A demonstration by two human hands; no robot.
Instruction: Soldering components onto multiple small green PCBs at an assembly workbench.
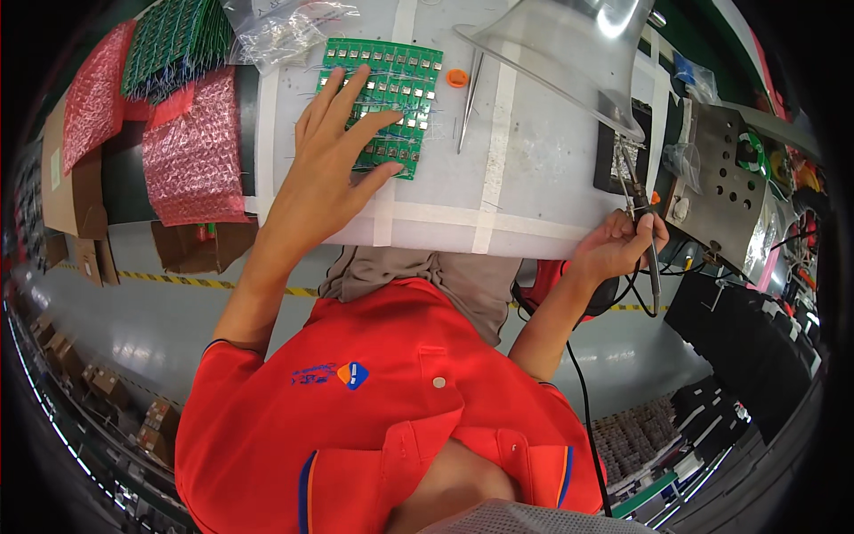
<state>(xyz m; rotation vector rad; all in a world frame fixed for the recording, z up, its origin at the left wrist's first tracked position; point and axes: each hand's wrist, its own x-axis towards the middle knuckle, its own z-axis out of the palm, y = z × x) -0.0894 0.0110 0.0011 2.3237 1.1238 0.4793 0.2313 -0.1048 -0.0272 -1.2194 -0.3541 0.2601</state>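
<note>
My left hand (336, 147) lies with fingers spread over a green circuit board panel (391, 86), covering part of its left side. Rows of small silver parts and thin wires show on the panel. At the right edge of the work surface, my right hand (620, 245) is closed around a soldering iron (653, 258). Its front end points away from me, next to a dark tray (608, 173) with metallic-looking contents. Metal tweezers (469, 102) and a small orange ring-shaped piece (457, 78) lie to the right of the panel.
A clear funnel-shaped hood (569, 53) overhangs the far right. Pink bubble wrap (193, 151) and stacked green boards (175, 49) are at the left, with a clear plastic bag (276, 31) beside them. A metal box with holes (725, 173) stands right; a black cable (583, 383) hangs down.
</note>
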